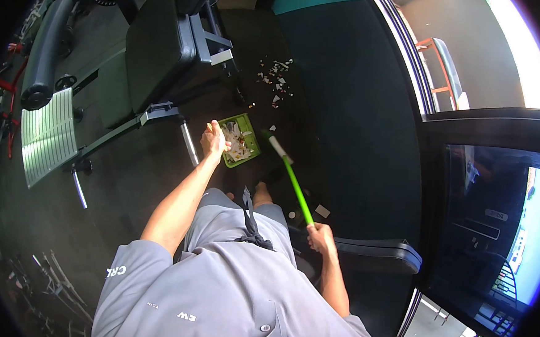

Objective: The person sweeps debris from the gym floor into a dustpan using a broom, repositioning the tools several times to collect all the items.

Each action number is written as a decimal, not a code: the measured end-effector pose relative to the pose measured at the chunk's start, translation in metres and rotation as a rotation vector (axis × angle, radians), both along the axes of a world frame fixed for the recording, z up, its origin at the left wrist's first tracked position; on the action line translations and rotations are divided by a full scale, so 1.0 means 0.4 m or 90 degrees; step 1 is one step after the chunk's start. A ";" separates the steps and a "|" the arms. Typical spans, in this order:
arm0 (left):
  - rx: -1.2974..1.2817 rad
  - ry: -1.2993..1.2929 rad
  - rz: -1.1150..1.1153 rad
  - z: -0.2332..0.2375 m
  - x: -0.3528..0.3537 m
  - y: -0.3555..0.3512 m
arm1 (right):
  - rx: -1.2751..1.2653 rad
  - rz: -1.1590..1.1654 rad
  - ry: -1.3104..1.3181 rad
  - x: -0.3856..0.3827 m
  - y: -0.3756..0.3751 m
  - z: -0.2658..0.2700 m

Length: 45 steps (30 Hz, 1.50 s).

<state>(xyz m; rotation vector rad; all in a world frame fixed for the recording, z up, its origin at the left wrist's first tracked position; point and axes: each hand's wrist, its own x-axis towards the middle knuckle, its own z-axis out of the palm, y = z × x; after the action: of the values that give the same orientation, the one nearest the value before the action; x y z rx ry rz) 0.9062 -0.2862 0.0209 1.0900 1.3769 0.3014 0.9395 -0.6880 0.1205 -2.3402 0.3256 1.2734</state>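
My right hand (321,238) is closed round the green handle of a broom (298,192), whose pale head (277,146) is low over the dark floor. A green dustpan (251,144) holding white and brown scraps lies beside my left hand (213,141). The left fingers are partly spread at the dustpan's left edge; whether they grip it is hidden. Beyond the dustpan, small white and brown debris (278,82) is scattered over the floor. A single white piece (272,128) lies between the dustpan and the broom head.
Gym equipment with a black padded seat (160,44) and a ribbed footplate (49,133) stands at the left. A dark wall (359,131) runs along the right, beside a window frame. A black pad (376,252) is near my right arm. A white card (322,210) lies on the floor.
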 end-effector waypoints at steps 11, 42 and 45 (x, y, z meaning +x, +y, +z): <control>0.020 0.018 -0.006 0.011 -0.008 -0.012 | -0.110 -0.014 -0.055 0.206 0.088 -0.296; -0.028 -0.073 0.009 -0.007 0.014 -0.003 | 0.047 0.088 0.057 -0.029 0.079 -0.104; -0.067 -0.162 0.059 -0.024 -0.050 0.017 | 0.069 0.007 0.076 -0.009 0.032 0.007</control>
<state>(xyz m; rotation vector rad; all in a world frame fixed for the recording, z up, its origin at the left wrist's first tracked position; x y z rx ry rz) 0.8861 -0.2794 0.0114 0.8704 1.2040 0.4164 0.9359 -0.6751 0.1233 -2.1841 0.2753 1.4036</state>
